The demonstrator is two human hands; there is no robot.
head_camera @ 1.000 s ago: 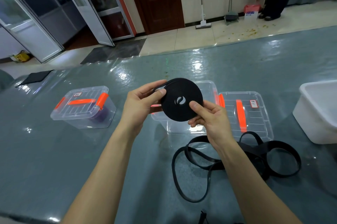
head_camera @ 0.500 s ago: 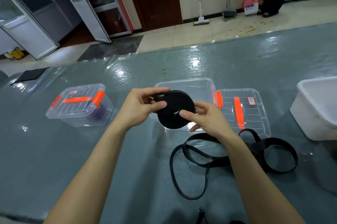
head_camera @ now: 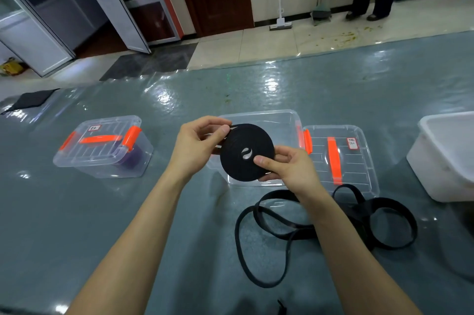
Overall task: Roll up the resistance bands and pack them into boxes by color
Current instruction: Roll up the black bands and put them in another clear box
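Only one cam, head-mounted and wide-angle, tilted forward and down over the table (head_camera: 77,212). Left hand (head_camera: 196,146) and right hand (head_camera: 291,172) sit close up at centre, holding the black roll (head_camera: 241,168). The floor (head_camera: 256,45) runs off toward 12 o'clock, white tub (head_camera: 448,161) clipped at 3.

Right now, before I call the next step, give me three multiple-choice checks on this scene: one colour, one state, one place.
1. What colour is the thing inside the closed box on the left? A black. B purple. C green.
2. The middle box is: A open, its lid lying beside it. B latched shut. C upside down.
3. Where is the rolled black band? A inside the closed box. B under the lid. C held by both hands at the middle box.

Key: B, a purple shape shows through the clear wall; A, the orange-handled lid lies to its right; C, the left hand and right hand pinch it.
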